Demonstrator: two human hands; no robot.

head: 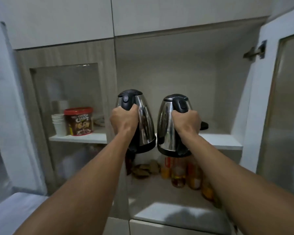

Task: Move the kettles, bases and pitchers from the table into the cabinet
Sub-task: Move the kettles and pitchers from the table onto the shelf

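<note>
Two steel kettles with black lids and handles are held up side by side in front of the open cabinet [185, 68]. The left hand [123, 120] is wrapped tight around the handle of the left kettle [143, 122]; the right hand [187, 122] is clenched the same way on the handle of the right kettle [166, 126]. Both kettles are off any surface, leaning slightly toward each other at the bottom, their black bottom rims almost touching just in front of the front edge of the upper shelf [219, 141]. One round black base [204, 125] lies on that shelf, near its middle, partly hidden behind the right hand. No pitcher is in sight.

The right cabinet door [282, 107] stands swung open, its hinge [255, 51] showing near the top. On the lower shelf [159, 187], under the kettles, stand several bottles [178, 173] of amber and orange liquid, about four, blurred, with some brown packets [143, 169] to their left. Behind the closed glass door [66, 107] on the left, one red-lidded cereal tub [79, 121] sits near the front edge of its shelf, with one stack of white paper cups [59, 123] just beside it. The two forearms cover much of the lower shelf's front.
</note>
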